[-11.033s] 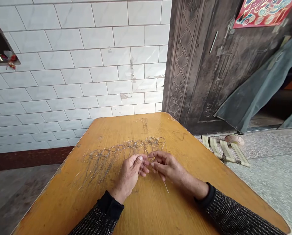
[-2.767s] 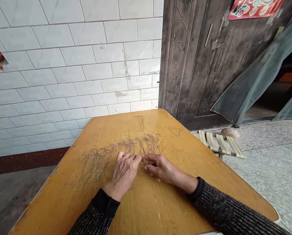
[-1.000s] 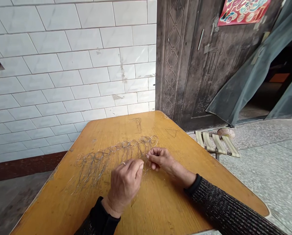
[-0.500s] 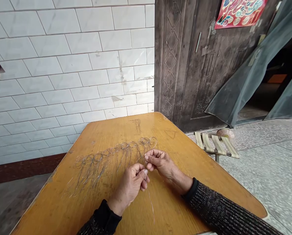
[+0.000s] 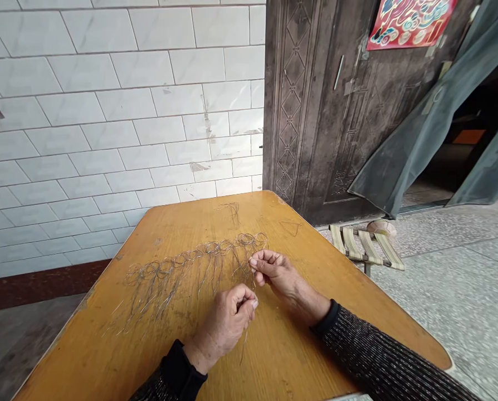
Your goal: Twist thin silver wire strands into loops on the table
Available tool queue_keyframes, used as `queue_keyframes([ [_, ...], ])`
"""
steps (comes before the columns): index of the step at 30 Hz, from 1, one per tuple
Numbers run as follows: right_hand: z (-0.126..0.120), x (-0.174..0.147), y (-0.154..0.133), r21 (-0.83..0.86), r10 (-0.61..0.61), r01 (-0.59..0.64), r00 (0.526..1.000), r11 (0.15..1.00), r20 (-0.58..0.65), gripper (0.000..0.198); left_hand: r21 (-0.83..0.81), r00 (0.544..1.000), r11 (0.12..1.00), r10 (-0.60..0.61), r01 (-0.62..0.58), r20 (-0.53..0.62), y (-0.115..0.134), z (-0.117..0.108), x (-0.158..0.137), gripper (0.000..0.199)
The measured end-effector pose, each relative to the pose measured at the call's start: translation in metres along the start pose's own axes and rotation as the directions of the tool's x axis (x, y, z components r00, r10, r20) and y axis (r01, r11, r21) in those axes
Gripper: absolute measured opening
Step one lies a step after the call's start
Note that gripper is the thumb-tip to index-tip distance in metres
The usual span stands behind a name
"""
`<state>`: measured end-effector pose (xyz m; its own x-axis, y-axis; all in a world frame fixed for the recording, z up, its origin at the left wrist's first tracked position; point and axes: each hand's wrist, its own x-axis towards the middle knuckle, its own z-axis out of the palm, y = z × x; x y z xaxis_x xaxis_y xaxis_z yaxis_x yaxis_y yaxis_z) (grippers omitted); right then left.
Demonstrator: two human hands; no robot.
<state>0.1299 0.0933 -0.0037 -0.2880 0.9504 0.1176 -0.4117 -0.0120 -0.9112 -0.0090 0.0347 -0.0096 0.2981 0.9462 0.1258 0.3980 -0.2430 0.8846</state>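
Observation:
Between my two hands runs a thin metal wire [image 5: 254, 281], its loose tail hanging below the left fingers. My left hand [image 5: 226, 320] is closed, thumb and forefinger pinching the lower part of the wire. Slightly higher and to the right, my right hand [image 5: 280, 278] pinches the upper part. Just beyond the hands, a row of looped wires [image 5: 186, 259] lies across the table, with twisted ends trailing toward me. How the held wire is bent inside the fingers is hidden.
The yellow wooden table [image 5: 307, 345] stands by a white tiled wall [image 5: 119, 133] and a dark carved door [image 5: 311, 111]. A few loose wires [image 5: 234, 211] lie at its far end. A strap-topped folding stool [image 5: 366, 245] stands to the right, near a grey curtain [image 5: 416, 133].
My hands have moved slightly apart, the left a little lower and the right a little rightward. More wire shows between them, and the hanging tail has swung left.

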Motion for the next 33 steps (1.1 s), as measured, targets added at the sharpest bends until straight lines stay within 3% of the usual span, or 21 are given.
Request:
queue_keyframes([
  [11, -0.002, 0.000, -0.008, -0.006, -0.017, 0.017, 1.000, 1.000, -0.001, 0.027, -0.106, 0.997, 0.992, -0.076, 0.074, -0.012, -0.006, 0.007, 0.000, 0.007],
  [21, -0.003, 0.002, -0.008, -0.008, -0.054, 0.054, 0.998, 0.999, -0.043, 0.028, -0.283, 0.970, 0.927, -0.232, 0.245, 0.078, 0.008, 0.004, -0.002, 0.010],
  [33, -0.008, 0.003, -0.012, 0.021, -0.075, 0.076, 0.996, 0.997, -0.045, 0.024, -0.295, 0.955, 0.915, -0.224, 0.275, 0.193, 0.002, 0.002, -0.004, 0.020],
])
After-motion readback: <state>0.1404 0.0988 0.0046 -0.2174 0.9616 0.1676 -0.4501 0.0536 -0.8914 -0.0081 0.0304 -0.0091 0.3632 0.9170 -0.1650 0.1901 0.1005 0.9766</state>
